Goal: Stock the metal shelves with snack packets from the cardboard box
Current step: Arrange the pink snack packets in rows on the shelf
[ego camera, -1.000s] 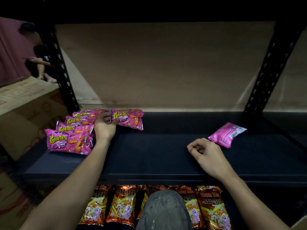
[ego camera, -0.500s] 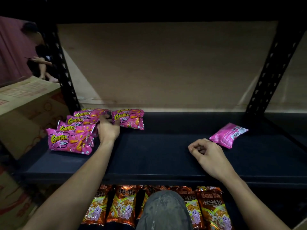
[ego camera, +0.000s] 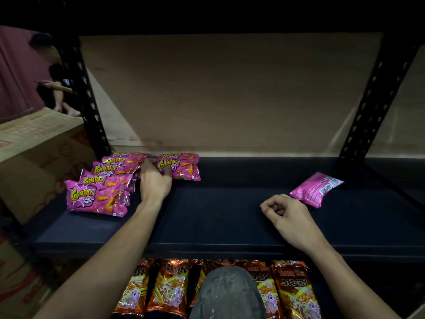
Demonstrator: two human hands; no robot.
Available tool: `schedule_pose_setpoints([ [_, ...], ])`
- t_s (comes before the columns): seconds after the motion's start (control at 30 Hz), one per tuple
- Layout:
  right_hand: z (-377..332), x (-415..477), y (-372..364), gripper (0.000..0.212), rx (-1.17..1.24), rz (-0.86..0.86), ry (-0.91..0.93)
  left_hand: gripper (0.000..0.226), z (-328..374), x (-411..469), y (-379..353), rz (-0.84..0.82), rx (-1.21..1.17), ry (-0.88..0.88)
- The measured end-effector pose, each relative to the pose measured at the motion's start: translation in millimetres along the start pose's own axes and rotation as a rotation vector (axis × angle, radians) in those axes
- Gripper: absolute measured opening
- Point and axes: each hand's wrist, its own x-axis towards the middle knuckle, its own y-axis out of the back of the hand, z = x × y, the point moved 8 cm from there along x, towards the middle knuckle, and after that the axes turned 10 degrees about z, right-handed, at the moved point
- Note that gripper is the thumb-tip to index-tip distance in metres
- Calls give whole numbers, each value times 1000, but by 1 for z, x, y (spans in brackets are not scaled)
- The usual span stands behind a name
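Note:
Several pink Corntoz snack packets [ego camera: 99, 196] lie overlapped in a row at the left of the dark metal shelf [ego camera: 218, 222]. Two more pink packets [ego camera: 181, 166] are stacked just right of that row, near the back. My left hand [ego camera: 155, 180] lies palm down between the row and this stack, fingers spread and touching the stack's left edge. A single pink packet [ego camera: 316, 188] lies back side up at the right. My right hand [ego camera: 285, 215] rests on the shelf just left of it, fingers loosely curled, holding nothing.
Orange Mi-Mi snack packets [ego camera: 170, 288] fill the lower shelf. My knee [ego camera: 227, 293] is in front of them. A cardboard box [ego camera: 34, 157] stands left of the black upright [ego camera: 85, 97]. Another person [ego camera: 55, 81] sits behind it. A second upright [ego camera: 377, 95] rises at the right.
My left hand has slid a little right, from the gap beside the row onto the left edge of the two stacked packets. My right hand has stayed still.

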Motion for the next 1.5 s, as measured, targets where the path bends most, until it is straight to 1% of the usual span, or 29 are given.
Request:
schedule_pose_setpoints([
  [0.2,-5,-1,7,10,25,-25,-24,49,15,-5,1,2,54,-141],
  [0.33,-4,-1,26,10,50,28,-49,53,39,-17,8,19,51,-266],
  [0.4,0,0,44,12,39,122,-84,51,57,-28,10,3,43,-330],
  [0.47,7,1,66,14,-8,268,-125,44,71,-43,5,-64,18,-370],
  [0.53,17,-2,88,14,-72,438,-180,35,85,-62,-3,-178,-40,-418],
  [0.57,22,-4,97,10,-102,515,-207,33,90,-72,-8,-246,-67,-442],
  [0.6,28,-7,106,4,-125,572,-243,33,97,-85,-14,-318,-93,-467],
  [0.63,36,-9,110,8,-139,597,-298,32,104,-96,-19,-388,-115,-488],
  [0.7,51,-9,106,31,-167,539,-429,30,115,-118,-28,-507,-161,-520],
  [0.77,61,-9,95,51,-212,425,-541,28,122,-136,-36,-595,-182,-538],
  [0.8,61,-10,90,57,-244,383,-579,27,123,-143,-39,-628,-179,-540],
  [0.83,60,-10,88,59,-268,363,-600,27,124,-148,-42,-655,-175,-542],
  [1.0,48,-13,86,32,-236,348,-592,26,120,-167,-48,-749,-154,-532],
  [1.1,44,-17,87,19,-167,393,-583,27,120,-172,-47,-766,-151,-517],
  [1.2,33,-18,86,22,-25,429,-545,33,123,-176,-43,-751,-152,-542],
  [1.27,22,-19,82,23,49,422,-508,47,127,-182,-41,-748,-154,-585],
  [1.33,10,-18,76,23,78,398,-461,66,133,-188,-39,-729,-174,-648],
  [1.4,-1,-18,68,23,90,352,-425,80,139,-193,-39,-692,-169,-709],
  [1.47,-11,-18,58,24,103,312,-378,81,142,-191,-38,-616,-155,-757],
  [1.5,-16,-18,53,24,107,294,-353,76,142,-188,-37,-564,-155,-774],
])
